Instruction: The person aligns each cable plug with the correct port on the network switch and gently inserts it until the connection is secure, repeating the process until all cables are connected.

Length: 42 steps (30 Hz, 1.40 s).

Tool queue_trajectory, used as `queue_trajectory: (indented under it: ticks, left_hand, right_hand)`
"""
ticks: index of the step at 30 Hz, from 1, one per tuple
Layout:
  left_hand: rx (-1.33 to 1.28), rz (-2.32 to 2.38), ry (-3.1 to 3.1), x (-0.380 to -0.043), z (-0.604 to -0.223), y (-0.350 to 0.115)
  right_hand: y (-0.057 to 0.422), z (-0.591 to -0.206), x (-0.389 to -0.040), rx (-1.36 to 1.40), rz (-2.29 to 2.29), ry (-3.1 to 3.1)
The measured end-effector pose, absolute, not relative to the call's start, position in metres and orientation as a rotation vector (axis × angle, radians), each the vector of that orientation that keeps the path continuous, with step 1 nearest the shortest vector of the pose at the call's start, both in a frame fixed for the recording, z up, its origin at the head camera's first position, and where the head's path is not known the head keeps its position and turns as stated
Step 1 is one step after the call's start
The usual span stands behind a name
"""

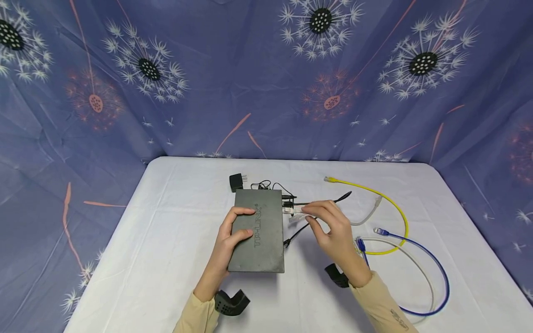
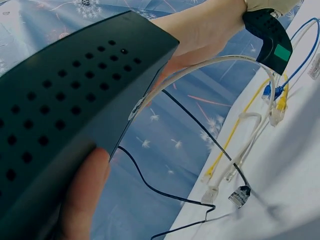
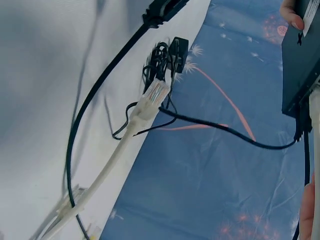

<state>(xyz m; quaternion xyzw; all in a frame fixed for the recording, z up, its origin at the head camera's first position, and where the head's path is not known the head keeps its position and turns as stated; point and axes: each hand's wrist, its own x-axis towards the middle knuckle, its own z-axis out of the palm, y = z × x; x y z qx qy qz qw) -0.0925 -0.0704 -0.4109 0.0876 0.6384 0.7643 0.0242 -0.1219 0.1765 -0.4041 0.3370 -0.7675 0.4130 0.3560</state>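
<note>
A dark TP-LINK network switch (image 1: 266,252) is held above the white table by my left hand (image 1: 225,238), its thumb and a finger lying on the top face. My right hand (image 1: 335,231) pinches a white network cable by its plug (image 1: 288,211), right at the ports on the switch's right side. In the left wrist view the vented side of the switch (image 2: 65,95) fills the left, and the white cable (image 2: 225,60) arcs away from it. A black network cable (image 1: 300,203) runs from a port beside the white plug; its loose plug (image 1: 287,243) hangs lower.
A black power adapter (image 1: 235,182) with bundled wire lies behind the switch. To the right lie a yellow cable (image 1: 401,210), a blue cable (image 1: 445,277) and the white cable's loop (image 1: 429,282). A patterned blue curtain (image 1: 250,83) stands along the table's back edge.
</note>
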Motion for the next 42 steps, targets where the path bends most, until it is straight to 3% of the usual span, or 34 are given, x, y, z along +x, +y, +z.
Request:
queue_trajectory:
  ticks: [9,20,42]
  left_hand:
    - [0.261,2.367,1.953,-0.093,-0.412,-0.071]
    - [0.247,2.376,1.963,-0.092,-0.414,-0.072]
    - [0.244,2.373,1.94,-0.091,-0.414,-0.075]
  right_hand:
    - [0.191,-0.405,-0.116,0.804,1.115,-1.985]
    - [0.198,-0.379,-0.092,0.713,1.122,-2.025]
    - [0.239,-0.396,-0.07,0.48,1.062,-2.106]
